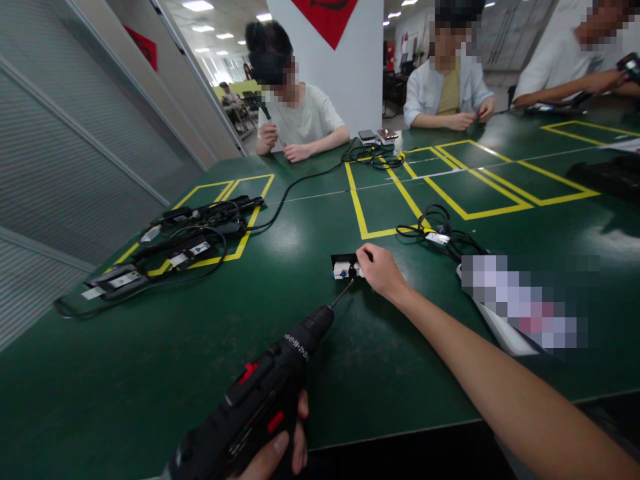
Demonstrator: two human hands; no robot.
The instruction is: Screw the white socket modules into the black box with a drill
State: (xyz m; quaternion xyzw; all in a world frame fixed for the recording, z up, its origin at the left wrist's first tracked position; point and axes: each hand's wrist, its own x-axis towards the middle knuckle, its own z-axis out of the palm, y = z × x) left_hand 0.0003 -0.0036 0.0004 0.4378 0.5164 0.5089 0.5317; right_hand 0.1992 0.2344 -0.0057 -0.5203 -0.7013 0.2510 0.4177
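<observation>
My left hand (277,450) at the bottom edge is wrapped round the grip of a black cordless screwdriver (260,400) with red buttons. Its long bit (343,293) points up and to the right and reaches a small black and white part (345,265) on the green table (250,333). My right hand (381,270), arm stretched in from the lower right, has its fingers closed on the right side of that part and holds it on the table.
Black power adapters with cables (185,240) lie in a yellow-taped box at left. A coiled black cable (437,230) lies right of the part, next to a white object (500,327). Three people sit along the far edge, near phones (377,137) and more cable.
</observation>
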